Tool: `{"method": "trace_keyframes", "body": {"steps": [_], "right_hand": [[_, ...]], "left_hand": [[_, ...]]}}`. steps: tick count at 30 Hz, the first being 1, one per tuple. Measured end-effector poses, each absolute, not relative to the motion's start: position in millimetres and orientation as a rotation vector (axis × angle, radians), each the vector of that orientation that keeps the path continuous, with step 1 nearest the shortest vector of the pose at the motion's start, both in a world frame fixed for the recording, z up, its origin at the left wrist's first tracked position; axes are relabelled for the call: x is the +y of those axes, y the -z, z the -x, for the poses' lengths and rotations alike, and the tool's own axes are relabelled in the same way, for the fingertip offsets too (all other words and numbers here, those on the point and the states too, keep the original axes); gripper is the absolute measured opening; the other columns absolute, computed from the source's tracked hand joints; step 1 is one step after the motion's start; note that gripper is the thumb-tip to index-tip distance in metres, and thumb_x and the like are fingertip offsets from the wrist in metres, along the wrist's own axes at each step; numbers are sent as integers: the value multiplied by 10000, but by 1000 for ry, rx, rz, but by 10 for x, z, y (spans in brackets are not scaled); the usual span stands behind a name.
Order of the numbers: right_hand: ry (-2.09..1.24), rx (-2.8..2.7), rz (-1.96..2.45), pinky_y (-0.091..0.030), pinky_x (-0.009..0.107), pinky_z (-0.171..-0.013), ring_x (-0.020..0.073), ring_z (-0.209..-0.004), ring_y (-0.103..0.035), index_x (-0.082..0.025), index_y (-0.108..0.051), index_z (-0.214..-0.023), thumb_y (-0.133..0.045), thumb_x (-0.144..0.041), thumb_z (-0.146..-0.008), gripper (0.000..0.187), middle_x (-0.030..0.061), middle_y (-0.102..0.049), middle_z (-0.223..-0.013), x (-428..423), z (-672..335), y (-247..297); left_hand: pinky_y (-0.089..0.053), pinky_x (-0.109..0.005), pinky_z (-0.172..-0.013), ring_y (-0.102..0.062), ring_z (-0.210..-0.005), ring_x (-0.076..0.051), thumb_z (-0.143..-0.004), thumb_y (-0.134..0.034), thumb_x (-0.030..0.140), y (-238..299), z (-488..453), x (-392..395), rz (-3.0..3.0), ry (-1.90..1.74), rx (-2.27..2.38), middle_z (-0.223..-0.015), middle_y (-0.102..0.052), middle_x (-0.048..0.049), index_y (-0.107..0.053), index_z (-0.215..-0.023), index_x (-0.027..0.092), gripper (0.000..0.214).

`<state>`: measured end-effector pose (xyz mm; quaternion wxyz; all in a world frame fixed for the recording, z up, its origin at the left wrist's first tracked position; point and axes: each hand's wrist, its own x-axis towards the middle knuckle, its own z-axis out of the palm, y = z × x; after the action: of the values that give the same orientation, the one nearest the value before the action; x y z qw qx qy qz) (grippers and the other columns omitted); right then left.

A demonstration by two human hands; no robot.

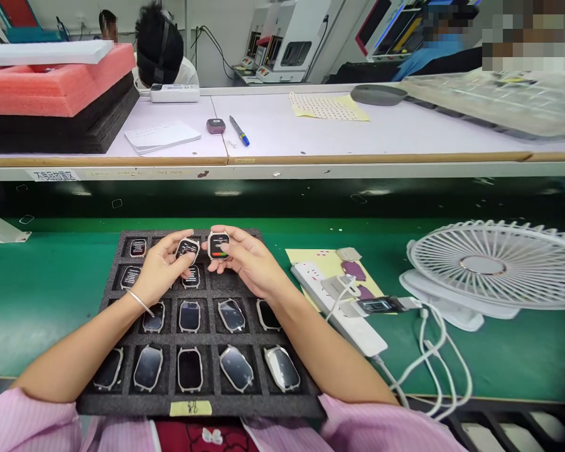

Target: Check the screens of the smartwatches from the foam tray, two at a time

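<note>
One silver-framed, rounded-rectangular watch (pixel 187 245) with white screen text is pinched in the left hand (pixel 162 267); a second silver-framed watch (pixel 216 243), showing red and green blocks, is pinched in the right hand (pixel 252 257). Both are above a flat, black, grainy foam tray (pixel 254 407), whose square pockets (pixel 223 280) cradle glossy, dark-screened watches (pixel 189 369) with rounded corners.

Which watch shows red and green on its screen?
The watch held in the right hand; no red or green is visible on the left-hand watch or the tray watches.
</note>
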<state>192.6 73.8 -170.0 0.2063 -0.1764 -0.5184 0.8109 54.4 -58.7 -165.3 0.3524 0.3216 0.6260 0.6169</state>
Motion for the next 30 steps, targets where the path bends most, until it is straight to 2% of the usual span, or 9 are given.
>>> {"method": "trace_keyframes", "body": {"steps": [4,9,13,16,19,23,25,27,30], "right_hand": [[-2270,-1409,453,-551,306,-655,151,-679,-719,-229,-542,-1220,-677,-164,-752,491,37,-750,-1023,835,-2205,1660],[-2158,-1580,436,-552,297,-688,122,-701,-695,-264,-461,-1299,-768,-163,-737,648,36,-696,-1096,991,-2539,1781],[-1917,-1872,545,-565,343,-693,143,-697,-672,-242,-475,-1248,-721,-242,-790,520,31,-652,-1018,1103,-2728,1921],[-1432,-2266,580,-566,428,-829,220,-896,-664,-226,-564,-1198,-698,-255,-794,427,59,-614,-1045,1160,-2813,1988],[-1036,-2508,520,-490,511,-1018,291,-1144,-585,-240,-637,-1172,-719,-259,-782,399,89,-552,-1149,1194,-2844,2040],[-946,-2630,499,-436,551,-1090,321,-1254,-525,-254,-579,-1327,-717,-302,-818,529,112,-497,-1236,1197,-2869,2056],[-901,-2652,514,-431,559,-1092,329,-1276,-510,-254,-534,-1383,-701,-319,-847,565,123,-482,-1272,1148,-2878,2005],[-852,-2679,472,-449,541,-1068,318,-1248,-528,-247,-549,-1360,-658,-300,-894,481,127,-502,-1256,1041,-2847,1913],[-782,-2789,256,-486,493,-994,291,-1145,-572,-207,-610,-1269,-623,-237,-931,339,124,-562,-1175,765,-2673,1741]], "left_hand": [[-582,-256,-643,-646,-618,-67,-722,-736,190,1583,-666,-517,-914,-1482,1480,-1145,-663,-65,-485,-1366,200,691],[-588,-339,-694,-682,-689,-125,-751,-685,200,1631,-752,-344,-1150,-1169,1514,-1166,-627,-87,-488,-1260,188,545],[-540,-462,-877,-633,-901,-232,-731,-710,195,1718,-791,-222,-1670,-838,1860,-1065,-626,-78,-590,-1106,177,393],[-459,-521,-1009,-534,-1104,-315,-736,-758,277,1773,-842,-166,-1874,-604,2037,-1134,-577,-106,-646,-1105,172,400],[-440,-522,-1019,-503,-1114,-329,-781,-746,356,1782,-903,-151,-1849,-403,2106,-1154,-552,-122,-655,-1193,156,467],[-452,-524,-986,-508,-1075,-322,-732,-802,470,1633,-884,-355,-1891,-368,2116,-1172,-556,-119,-575,-1348,189,715],[-446,-503,-991,-510,-1089,-308,-795,-749,472,1501,-772,-607,-1974,-451,2155,-1183,-563,-113,-588,-1321,211,609],[-448,-470,-985,-524,-1090,-290,-887,-636,455,1381,-593,-942,-1968,-539,2249,-1143,-578,-100,-632,-1210,212,404],[-483,-426,-907,-583,-991,-270,-910,-558,506,1321,-307,-1487,-1770,-560,2449,-1006,-597,-75,-647,-1039,211,334]]}}
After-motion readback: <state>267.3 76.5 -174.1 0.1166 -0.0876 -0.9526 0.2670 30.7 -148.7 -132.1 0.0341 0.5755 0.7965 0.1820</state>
